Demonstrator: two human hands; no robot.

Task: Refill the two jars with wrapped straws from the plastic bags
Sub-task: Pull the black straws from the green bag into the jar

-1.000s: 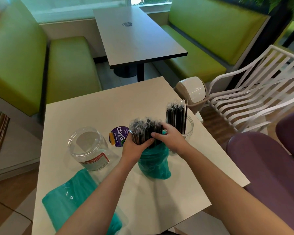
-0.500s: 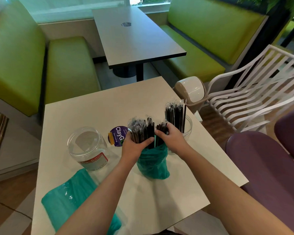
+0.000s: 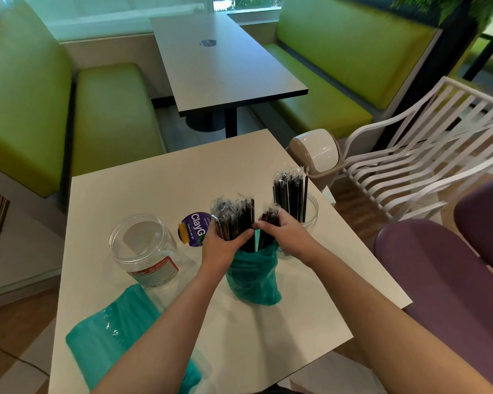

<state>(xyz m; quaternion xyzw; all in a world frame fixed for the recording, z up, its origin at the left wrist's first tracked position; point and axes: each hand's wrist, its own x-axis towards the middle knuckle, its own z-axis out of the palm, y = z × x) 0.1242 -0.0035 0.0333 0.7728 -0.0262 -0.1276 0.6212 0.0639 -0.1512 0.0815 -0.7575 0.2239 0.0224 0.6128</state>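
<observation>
A teal plastic bag (image 3: 252,277) stands upright mid-table with black wrapped straws sticking out of its top. My left hand (image 3: 222,244) grips the larger bunch of straws (image 3: 235,218) on the left. My right hand (image 3: 286,231) holds a smaller bunch (image 3: 268,218) split off to the right. Behind my right hand, a clear jar (image 3: 310,209) holds upright wrapped straws (image 3: 289,191). An empty clear jar (image 3: 144,248) with a red-and-white label stands at the left. A second teal bag (image 3: 117,334) lies flat near the front left.
A purple round sticker (image 3: 194,228) is on the white table (image 3: 160,189) between the jars. A small swing-lid bin (image 3: 318,153) and a white slatted chair (image 3: 427,155) stand right of the table. Purple seats (image 3: 450,274) are at the right.
The straws in the bag were one bunch under both hands; now they are split into two bunches, with my right hand pulling its smaller bunch to the right.
</observation>
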